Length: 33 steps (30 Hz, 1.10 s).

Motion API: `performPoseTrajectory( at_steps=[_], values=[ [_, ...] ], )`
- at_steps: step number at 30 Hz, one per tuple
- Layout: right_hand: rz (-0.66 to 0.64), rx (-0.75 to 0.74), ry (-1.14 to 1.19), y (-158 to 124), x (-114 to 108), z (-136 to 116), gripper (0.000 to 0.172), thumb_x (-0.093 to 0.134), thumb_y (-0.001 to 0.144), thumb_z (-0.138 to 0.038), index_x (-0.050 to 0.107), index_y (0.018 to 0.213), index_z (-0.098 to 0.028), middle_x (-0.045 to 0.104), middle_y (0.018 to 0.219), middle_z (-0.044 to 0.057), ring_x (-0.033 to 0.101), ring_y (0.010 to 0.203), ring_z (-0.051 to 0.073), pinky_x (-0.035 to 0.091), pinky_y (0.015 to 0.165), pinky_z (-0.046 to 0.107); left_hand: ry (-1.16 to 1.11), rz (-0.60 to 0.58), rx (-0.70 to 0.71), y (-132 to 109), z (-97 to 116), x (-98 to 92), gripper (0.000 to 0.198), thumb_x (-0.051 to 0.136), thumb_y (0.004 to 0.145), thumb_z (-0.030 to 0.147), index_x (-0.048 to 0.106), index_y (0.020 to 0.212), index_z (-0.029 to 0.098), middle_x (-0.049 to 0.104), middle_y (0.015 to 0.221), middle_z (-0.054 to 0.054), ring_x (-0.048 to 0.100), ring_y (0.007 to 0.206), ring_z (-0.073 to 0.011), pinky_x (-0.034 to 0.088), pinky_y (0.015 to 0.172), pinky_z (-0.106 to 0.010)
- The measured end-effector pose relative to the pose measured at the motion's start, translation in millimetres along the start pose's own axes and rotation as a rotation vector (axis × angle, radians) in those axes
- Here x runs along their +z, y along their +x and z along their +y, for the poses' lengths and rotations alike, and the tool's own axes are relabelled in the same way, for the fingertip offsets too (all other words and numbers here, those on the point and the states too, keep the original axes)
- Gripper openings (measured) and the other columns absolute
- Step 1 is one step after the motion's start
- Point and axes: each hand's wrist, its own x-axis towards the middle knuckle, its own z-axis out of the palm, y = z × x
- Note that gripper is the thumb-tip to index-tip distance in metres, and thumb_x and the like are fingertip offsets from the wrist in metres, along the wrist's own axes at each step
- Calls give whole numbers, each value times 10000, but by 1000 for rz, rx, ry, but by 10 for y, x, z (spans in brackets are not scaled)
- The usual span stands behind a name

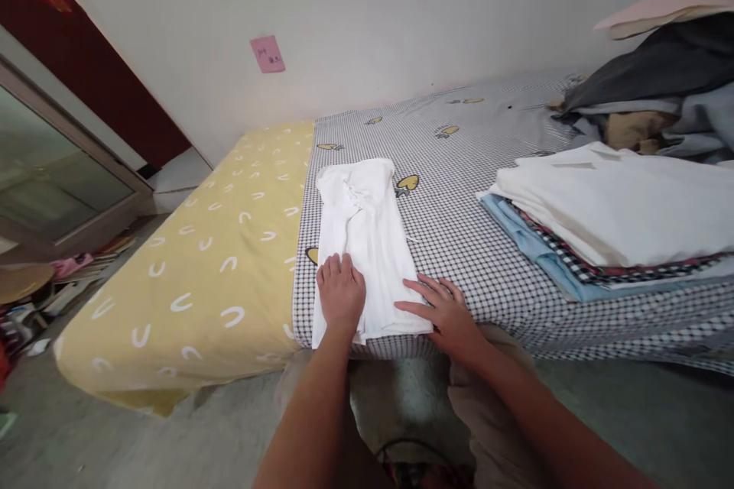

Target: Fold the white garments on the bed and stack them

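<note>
A white garment (pixel 375 225), folded into a long narrow shape, lies on the checked part of the bed near its front edge. Loose cloth is bunched at its far end, and a crease runs down its length. My left hand (pixel 341 292) rests on the near left part of the garment with the fingers stretched forward over the cloth. Touching the near right edge, my right hand (pixel 447 313) has its fingers spread, partly on the garment and partly over the bedding. Neither hand is seen gripping the cloth.
To the right, a stack of folded clothes (pixel 619 202) has a white piece on top. Behind it are piled dark and grey clothes (pixel 659 69). A yellow patterned sheet (pixel 229 244) covers the bed's left side. A pink paper (pixel 267 54) is on the wall.
</note>
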Motion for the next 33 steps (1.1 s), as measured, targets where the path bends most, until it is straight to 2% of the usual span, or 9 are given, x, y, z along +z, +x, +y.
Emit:
performPoseTrajectory(
  at_steps=[13,20,25,33],
  values=[
    [10,-10,-44,7,76,35,666,565,774,-97,638,1357,-409,526,1551,-11,407,1447,295,226,1167,546,20,47,10,-20,-6,18,414,404,986,220,670,1290,129,677,1338,-181,588,1288,-319,419,1120,-509],
    [125,-12,-87,11,110,13,516,598,918,-334,590,1433,-359,290,1686,108,390,1465,331,288,1142,553,28,60,38,-12,-37,18,422,396,987,217,669,1290,109,680,1330,-191,596,1274,-323,429,1111,-509],
    [20,-10,-93,36,70,-11,621,593,874,-256,535,1473,-408,428,1627,28,348,1491,333,257,1165,572,44,109,46,-5,-51,54,417,398,983,221,681,1273,121,693,1310,-185,606,1257,-320,441,1091,-504],
    [-11,17,-36,62,31,-32,661,590,837,-200,549,1465,-401,443,1619,17,355,1483,335,244,1175,584,55,92,53,10,-45,23,420,396,986,209,680,1276,100,693,1308,-192,603,1262,-338,447,1091,-516]
  ],
)
